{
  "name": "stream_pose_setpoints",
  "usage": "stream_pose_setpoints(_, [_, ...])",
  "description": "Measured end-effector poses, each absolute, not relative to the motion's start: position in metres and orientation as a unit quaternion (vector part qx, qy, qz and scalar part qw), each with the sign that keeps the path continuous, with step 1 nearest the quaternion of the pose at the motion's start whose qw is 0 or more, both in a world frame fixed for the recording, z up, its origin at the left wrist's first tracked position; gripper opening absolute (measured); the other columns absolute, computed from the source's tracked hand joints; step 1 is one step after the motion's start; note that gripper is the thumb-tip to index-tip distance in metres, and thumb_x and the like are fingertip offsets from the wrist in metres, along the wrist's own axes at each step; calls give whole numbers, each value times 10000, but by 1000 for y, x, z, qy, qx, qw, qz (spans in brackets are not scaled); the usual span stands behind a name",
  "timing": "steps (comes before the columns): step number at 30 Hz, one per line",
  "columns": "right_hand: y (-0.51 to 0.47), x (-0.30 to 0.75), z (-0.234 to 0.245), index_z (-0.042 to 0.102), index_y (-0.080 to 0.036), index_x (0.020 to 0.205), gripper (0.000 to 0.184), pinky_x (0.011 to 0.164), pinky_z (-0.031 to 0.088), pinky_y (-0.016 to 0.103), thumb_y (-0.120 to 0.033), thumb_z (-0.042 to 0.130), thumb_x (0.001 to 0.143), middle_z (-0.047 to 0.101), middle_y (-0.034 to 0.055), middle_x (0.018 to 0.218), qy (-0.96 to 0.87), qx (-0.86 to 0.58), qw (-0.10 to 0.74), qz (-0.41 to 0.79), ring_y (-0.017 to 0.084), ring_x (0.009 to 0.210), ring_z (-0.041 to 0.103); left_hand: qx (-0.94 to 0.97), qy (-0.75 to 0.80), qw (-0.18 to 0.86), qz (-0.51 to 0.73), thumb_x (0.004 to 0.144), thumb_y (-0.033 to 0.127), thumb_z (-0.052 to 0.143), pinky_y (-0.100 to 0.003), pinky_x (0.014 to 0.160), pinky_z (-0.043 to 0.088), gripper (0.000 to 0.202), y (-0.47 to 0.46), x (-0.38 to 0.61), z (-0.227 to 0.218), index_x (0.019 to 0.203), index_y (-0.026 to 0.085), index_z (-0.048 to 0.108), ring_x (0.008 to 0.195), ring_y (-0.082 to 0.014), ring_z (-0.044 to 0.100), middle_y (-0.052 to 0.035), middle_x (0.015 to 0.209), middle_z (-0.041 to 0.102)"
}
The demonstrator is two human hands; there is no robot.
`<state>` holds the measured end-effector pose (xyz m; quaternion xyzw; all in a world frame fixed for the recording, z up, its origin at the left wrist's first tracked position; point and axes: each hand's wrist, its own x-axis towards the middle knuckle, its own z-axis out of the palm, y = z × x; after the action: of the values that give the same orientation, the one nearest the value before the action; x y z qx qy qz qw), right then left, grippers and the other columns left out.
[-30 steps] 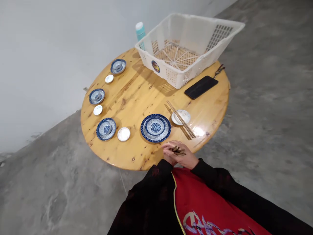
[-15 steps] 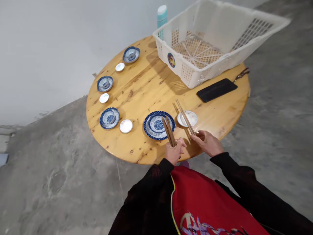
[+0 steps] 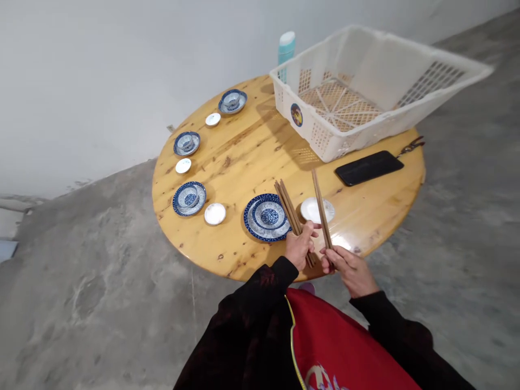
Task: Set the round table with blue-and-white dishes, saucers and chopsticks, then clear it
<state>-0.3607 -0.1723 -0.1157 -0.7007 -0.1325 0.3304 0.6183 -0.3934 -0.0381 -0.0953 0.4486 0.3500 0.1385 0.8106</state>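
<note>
My left hand point(image 3: 300, 247) is closed around a bundle of wooden chopsticks point(image 3: 287, 201), which slants up over the right rim of the nearest blue-patterned plate point(image 3: 252, 226). On that plate rests a blue-and-white bowl point(image 3: 270, 215). My right hand point(image 3: 350, 267) grips chopsticks point(image 3: 320, 203) near their lower end, pointing away from me; they look like a pair, held close together. Behind them is a small white dish point(image 3: 310, 210), partly covered by the sticks. Both hands are over the table's near edge, a short way apart.
Around the left side of the round wooden table point(image 3: 239, 173) stand several blue-patterned plates with bowls point(image 3: 189, 198) and small white dishes point(image 3: 215, 214). A big white plastic basket point(image 3: 339, 130) fills the far right, with a light-blue bottle point(image 3: 286, 50) behind it and a black phone point(image 3: 369, 168) in front.
The right hand's chopsticks have swung from slanting left to more upright, their ends drawn together. My left hand's bundle now leans further left with its lower ends showing. The view has shifted slightly.
</note>
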Motion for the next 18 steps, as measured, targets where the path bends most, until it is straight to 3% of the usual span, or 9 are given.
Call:
stream_pose_setpoints(7, [-173,-376,-105,621,-225,782,420,607,555,305,-580,474,952,663,25,660,-236,-761,550,251,188,611,639,490,275,824,63,664,717,780,-204,387,238,649,-42,-397,-78,852,96,744,408,-27,307,48,553,473])
stream_pose_setpoints(11, [-171,-375,-116,638,-226,803,412,673,581,339,-569,460,946,692,45,716,-268,-795,503,207,212,670,667,513,275,812,45,636,683,807,-218,444,348,609,-37,-401,-80,794,103,714,499,-84,471,-18,628,604])
stream_pose_setpoints(14, [-175,-364,-116,698,-206,962,427,856,598,410,-604,564,881,761,92,954,-279,-783,501,242,264,912,727,553,251,792,62,685,612,792,-248,586,453,502,-30,-407,-80,725,123,682,646,-132,564,-55,718,666])
stream_pose_setpoints(18, [-172,-344,-89,648,-213,1252,577,1001,561,437,-597,678,823,717,131,1259,-198,-731,594,272,283,1159,690,608,223,760,54,745,494,755,-295,734,507,327,-25,-416,-82,720,176,685,743,-177,610,-46,748,688])
